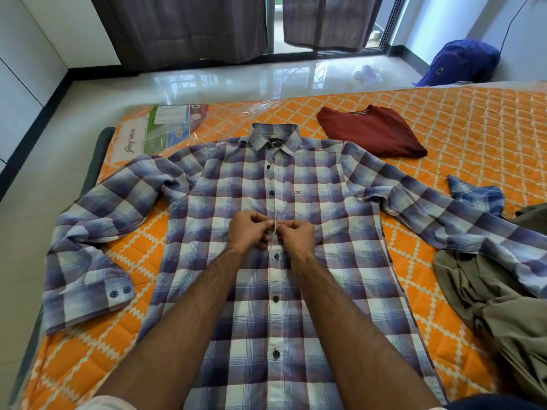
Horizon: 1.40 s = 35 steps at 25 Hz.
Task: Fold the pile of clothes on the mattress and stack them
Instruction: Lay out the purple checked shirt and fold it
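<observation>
A long-sleeved shirt in blue, purple and white check [236, 291] is shown laid face up, collar at the far end, on the orange quilted mattress with a white diamond pattern [473, 128], both sleeves spread to left and right. The left hand [247, 230] and the right hand [297, 235] are brought together at the middle of the white button placket [276, 318]; the fingers of each are curled, and the placket edge is pinched between them at what appears to be an unfastened button. Dark buttons are seen fastened both nearer and farther along the placket. The step is best done with the two front edges held level, the button eased fully through its hole, and the cloth smoothed flat before any fold is made. A folded dark red T-shirt [373, 134] lies at the far right, just beyond the right shoulder. Crumpled olive-brown garments [497, 294] and a second blue checked piece [479, 196] wait at the right edge.
</observation>
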### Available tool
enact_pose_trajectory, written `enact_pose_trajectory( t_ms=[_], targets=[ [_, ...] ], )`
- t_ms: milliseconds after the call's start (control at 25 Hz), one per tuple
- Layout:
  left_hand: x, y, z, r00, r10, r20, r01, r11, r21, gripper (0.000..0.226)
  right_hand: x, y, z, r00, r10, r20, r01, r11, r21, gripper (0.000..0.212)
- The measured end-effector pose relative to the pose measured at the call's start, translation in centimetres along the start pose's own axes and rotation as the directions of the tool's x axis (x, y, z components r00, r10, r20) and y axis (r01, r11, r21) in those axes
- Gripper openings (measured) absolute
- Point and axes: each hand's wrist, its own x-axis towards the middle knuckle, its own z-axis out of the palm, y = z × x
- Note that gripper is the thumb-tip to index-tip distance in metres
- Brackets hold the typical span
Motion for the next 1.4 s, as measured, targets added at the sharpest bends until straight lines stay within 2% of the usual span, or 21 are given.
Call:
enact_pose_trajectory(
  t_ms=[80, 200, 480, 680, 880, 960, 1120, 1240, 1400],
  targets=[
    [-0.1, 0.3, -0.2, 0.999, -0.022, 0.024, 0.023, 0.999, -0.046, 0.019, -0.3, 0.0, 0.0, 0.999, -0.032, 0.0, 0.032, 0.999, -0.006, 0.006],
    [-0.4, 0.5, 0.1, 1.0, 0.015, 0.006, -0.015, 0.998, 0.053, 0.013, -0.7, 0.0, 0.4, 0.998, -0.067, -0.02, 0.066, 0.998, -0.022, 0.005],
    [0.0, -0.5, 1.3, 0.991, 0.046, -0.125, -0.035, 0.996, 0.087, 0.005, -0.7, 0.3, -0.6, 0.994, -0.102, 0.038, 0.105, 0.992, -0.072, 0.003],
    [0.2, -0.6, 1.4, 0.994, 0.059, -0.094, -0.047, 0.99, 0.129, 0.005, -0.4, 0.3, -0.7, 0.995, -0.1, 0.026, 0.103, 0.986, -0.129, 0.012],
    [0.5, -0.3, 0.3, 0.998, 0.05, 0.028, -0.052, 0.995, 0.086, 0.004, 0.1, 0.2, -0.8, 0.994, -0.109, 0.025, 0.112, 0.976, -0.185, 0.009],
    [0.5, -0.2, 0.3, 0.998, 0.064, 0.022, -0.066, 0.986, 0.152, 0.004, 0.3, 0.3, -0.5, 0.994, -0.108, 0.017, 0.109, 0.968, -0.224, 0.007],
    [0.5, -0.8, 1.1, 0.979, 0.2, -0.024, -0.179, 0.916, 0.359, 0.009, -0.1, 0.4, 0.2, 0.992, -0.123, -0.018, 0.114, 0.954, -0.277, 0.008],
    [0.3, -0.9, 1.2, 0.973, 0.231, -0.028, -0.203, 0.904, 0.376, 0.01, 0.1, 0.4, 0.4, 0.992, -0.128, -0.008, 0.119, 0.942, -0.312, 0.007],
    [0.3, -0.7, 1.0, 0.975, 0.215, -0.058, -0.189, 0.935, 0.3, 0.015, 0.3, 0.3, 0.1, 0.994, -0.109, 0.01, 0.106, 0.94, -0.324, 0.011]
  ],
)
